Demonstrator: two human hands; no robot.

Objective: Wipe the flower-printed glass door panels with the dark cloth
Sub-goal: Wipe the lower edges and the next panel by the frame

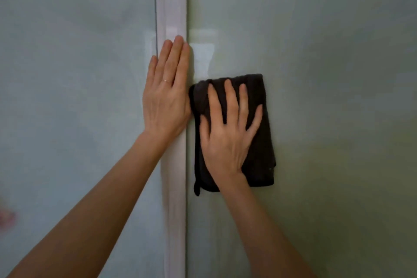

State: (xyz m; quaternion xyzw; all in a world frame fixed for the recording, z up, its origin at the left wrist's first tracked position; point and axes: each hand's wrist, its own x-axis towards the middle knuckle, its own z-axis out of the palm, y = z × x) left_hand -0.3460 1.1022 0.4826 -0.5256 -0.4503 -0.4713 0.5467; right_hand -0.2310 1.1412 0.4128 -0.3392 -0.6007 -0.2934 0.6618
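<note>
A folded dark cloth (pixel 264 124) lies flat against the right glass door panel (pixel 327 97), close to the white vertical frame (pixel 173 7). My right hand (pixel 228 133) presses the cloth onto the glass with its fingers spread and straight. My left hand (pixel 168 92) rests flat on the white frame and on the edge of the left glass panel (pixel 67 97), fingers together and pointing up, with a thin ring on one finger. Both panels look pale green and frosted. A small patch of pink print (pixel 6 219) shows at the far left edge.
The white frame runs from top to bottom between the two panels. A pale reflection (pixel 203 52) sits on the glass just above the cloth. Both forearms reach up from the bottom of the view.
</note>
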